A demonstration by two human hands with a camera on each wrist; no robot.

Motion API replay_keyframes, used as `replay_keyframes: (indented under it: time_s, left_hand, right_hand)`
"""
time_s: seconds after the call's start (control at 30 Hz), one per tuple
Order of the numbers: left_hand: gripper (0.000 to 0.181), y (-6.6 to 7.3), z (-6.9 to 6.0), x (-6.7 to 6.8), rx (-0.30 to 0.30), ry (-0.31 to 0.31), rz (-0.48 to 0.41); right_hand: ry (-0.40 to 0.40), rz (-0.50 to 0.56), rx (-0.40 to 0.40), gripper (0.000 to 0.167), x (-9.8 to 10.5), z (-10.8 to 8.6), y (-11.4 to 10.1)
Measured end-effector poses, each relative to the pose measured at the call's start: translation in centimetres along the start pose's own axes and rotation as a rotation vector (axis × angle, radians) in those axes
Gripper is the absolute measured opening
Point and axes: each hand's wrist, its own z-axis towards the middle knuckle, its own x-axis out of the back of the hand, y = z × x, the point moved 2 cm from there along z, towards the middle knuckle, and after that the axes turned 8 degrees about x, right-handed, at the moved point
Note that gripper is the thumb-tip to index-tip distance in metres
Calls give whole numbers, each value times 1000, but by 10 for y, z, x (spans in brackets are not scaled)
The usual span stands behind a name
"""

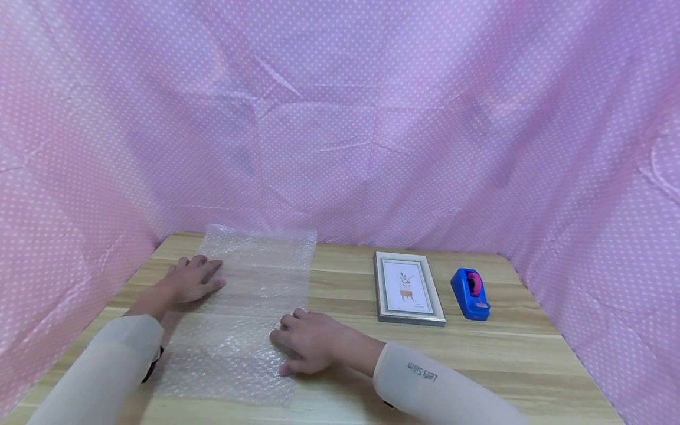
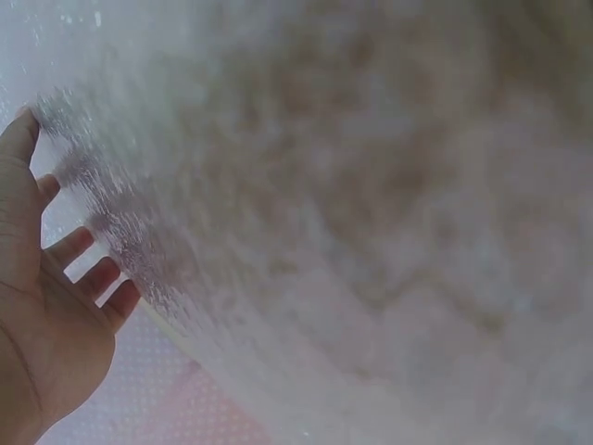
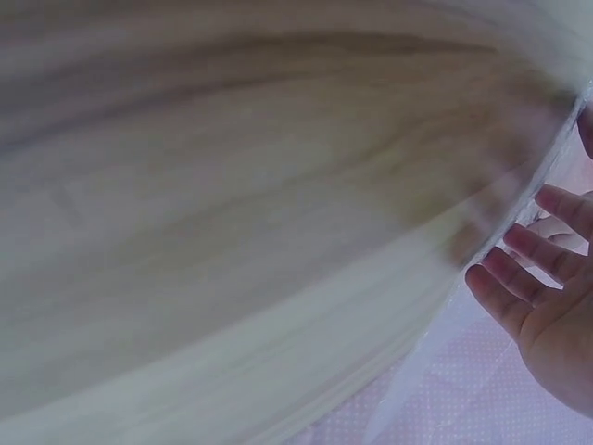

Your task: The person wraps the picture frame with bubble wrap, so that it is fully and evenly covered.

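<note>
Firstly, left hand: lies on the left margin of the bubble wrap, fingers and thumb spread, grip slack and pinching nothing. Best used flat, I'd judge, so the pressure spreads and the wrap isn't dragged sideways.

Bubble wrap: laid lengthwise on the bench, both hands at its sides. Its far end seems to lap slightly past the bench's back edge (a small tug toward the body might cure that). The step looks like settling the wrap flat; stroking gently from the middle outward should ease ripples without popping bubbles.

Right hand: at the wrap's right edge, toward the near end, fingertips touching it, fingers a little bent but curled round nothing; this grip is loose too. It sits nearer the body than the left, a diagonal hold that should steady the wrap if both press evenly.

Picture frame: flat on the bench, face up, apart from the wrap. The right sleeve lies on its near side, so short strokes look wiser than wide sweeps.

Tape dispenser: rightmost, blue with a pink roll, just beside the frame; best left alone during the smoothing.
</note>
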Motion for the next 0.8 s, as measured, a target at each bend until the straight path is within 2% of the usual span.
replay_keyframes:
  time_s: [0.13,0.37,0.63,0.8]
  left_hand:
    - [73,8,-2,1,-11,6,-21]
    - [68,12,-2,-3,-29,36,-41]
    - [68,25,-1,-2,-36,23,-30]
    - [65,33,-2,-3,-55,38,-35]
  right_hand:
    - [4,-14,10,60,-3,-6,2]
    - [20,-9,23,58,-5,-16,4]
    - [33,-1,16,58,-8,-26,5]
    - [47,-7,13,56,-10,-33,4]
